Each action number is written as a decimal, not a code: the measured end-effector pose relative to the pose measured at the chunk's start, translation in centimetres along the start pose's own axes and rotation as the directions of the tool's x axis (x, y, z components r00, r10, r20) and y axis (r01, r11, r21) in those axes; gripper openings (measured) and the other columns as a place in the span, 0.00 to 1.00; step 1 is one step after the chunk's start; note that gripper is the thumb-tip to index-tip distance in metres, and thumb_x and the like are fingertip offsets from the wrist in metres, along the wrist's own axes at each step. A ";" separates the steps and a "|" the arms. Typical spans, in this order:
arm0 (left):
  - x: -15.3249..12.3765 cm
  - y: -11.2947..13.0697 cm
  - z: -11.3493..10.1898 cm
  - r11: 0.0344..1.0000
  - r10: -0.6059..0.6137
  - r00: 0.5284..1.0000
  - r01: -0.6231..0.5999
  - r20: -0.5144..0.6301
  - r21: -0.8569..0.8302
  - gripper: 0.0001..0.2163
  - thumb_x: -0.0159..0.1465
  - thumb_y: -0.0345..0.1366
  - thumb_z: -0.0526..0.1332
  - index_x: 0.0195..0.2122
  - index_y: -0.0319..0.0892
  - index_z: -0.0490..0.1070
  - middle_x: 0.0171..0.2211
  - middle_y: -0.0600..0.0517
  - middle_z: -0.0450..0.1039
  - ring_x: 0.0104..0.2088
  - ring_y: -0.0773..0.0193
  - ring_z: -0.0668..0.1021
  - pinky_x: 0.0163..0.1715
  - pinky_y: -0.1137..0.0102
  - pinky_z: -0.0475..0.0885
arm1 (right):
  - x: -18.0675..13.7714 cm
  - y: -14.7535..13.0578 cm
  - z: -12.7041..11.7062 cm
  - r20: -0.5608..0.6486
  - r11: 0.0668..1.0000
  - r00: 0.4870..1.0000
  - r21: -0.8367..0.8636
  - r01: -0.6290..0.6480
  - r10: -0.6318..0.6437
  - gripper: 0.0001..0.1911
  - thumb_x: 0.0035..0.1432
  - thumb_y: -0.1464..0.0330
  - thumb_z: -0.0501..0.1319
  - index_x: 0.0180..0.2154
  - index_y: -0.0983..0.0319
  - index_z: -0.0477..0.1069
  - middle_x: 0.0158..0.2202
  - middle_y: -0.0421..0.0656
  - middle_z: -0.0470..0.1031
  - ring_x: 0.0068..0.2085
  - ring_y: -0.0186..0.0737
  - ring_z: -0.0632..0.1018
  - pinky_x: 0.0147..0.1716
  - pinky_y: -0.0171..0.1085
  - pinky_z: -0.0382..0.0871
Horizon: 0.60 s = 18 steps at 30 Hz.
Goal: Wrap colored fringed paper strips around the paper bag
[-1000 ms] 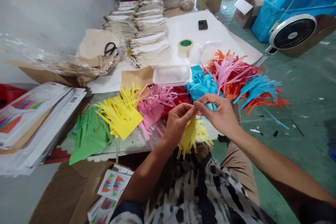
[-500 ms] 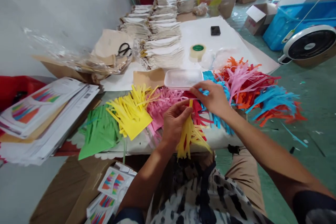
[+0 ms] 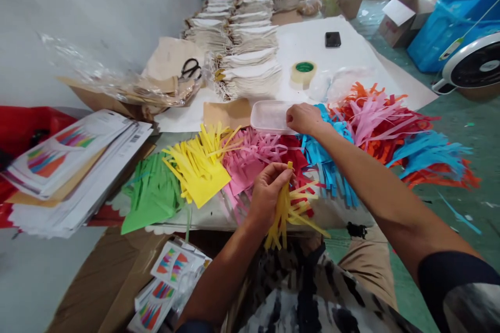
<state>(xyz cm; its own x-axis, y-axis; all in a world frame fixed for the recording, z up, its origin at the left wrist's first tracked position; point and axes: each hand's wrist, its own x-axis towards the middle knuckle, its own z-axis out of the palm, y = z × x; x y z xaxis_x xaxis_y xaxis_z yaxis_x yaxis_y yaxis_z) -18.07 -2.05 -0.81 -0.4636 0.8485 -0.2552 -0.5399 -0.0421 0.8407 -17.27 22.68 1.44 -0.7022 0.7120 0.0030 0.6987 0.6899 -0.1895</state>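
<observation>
Pinched at its rolled top, a yellow paper tassel [image 3: 284, 213] hangs from my left hand [image 3: 267, 187], its fringe spread downward. My right hand [image 3: 305, 118] has its fingers curled at the right end of a clear plastic container [image 3: 269, 115]; the fingertips are hidden, and I cannot tell whether they hold anything. Nearby lie fringed paper sheets: yellow [image 3: 205, 184], pink [image 3: 246, 169], red [image 3: 296, 158] and blue [image 3: 332, 171]. Green fringed paper [image 3: 152, 203] lies farther left.
Orange, pink and blue fringes [image 3: 390, 135] are heaped at the right. Behind are a tape roll [image 3: 303, 74], a black object [image 3: 333, 39], scissors [image 3: 190, 68] and stacked white bundles [image 3: 250, 78]. Printed sheets [image 3: 70, 151] lie left; a fan [image 3: 474, 65] stands right.
My right hand has moved from beside the tassel's top to the plastic container, its fingers now curled in. My left hand, still holding the tassel, sits slightly lower and farther right in view.
</observation>
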 end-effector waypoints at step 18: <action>-2.5 -0.4 0.4 0.740 0.439 0.886 -0.451 0.150 0.499 0.04 0.67 0.38 0.70 0.39 0.44 0.81 0.35 0.52 0.80 0.35 0.66 0.79 0.36 0.72 0.72 | -20.4 1.5 -3.7 -0.257 0.744 0.876 0.463 0.482 -0.408 0.04 0.65 0.68 0.64 0.42 0.56 0.75 0.35 0.38 0.82 0.34 0.37 0.81 0.33 0.35 0.69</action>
<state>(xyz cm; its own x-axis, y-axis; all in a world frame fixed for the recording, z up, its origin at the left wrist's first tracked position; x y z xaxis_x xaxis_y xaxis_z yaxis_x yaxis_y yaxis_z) -16.43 -3.98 -0.30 -0.5424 0.8123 0.2145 0.1600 -0.1508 0.9755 -1.36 9.71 4.75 -0.8650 0.3759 0.3323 0.1176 0.7958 -0.5940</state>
